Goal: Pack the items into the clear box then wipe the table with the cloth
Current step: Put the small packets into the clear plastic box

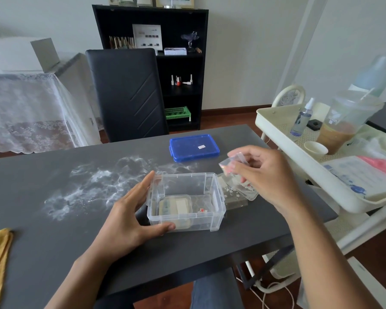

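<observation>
Beside clear box, pinched packet

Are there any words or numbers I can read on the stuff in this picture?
No, none can be read.
Small white sticker on the blue plastic lid: too small.
White printed packet on the cream trolley: blue print, blurred.
White card on the black shelf: blurred.
</observation>
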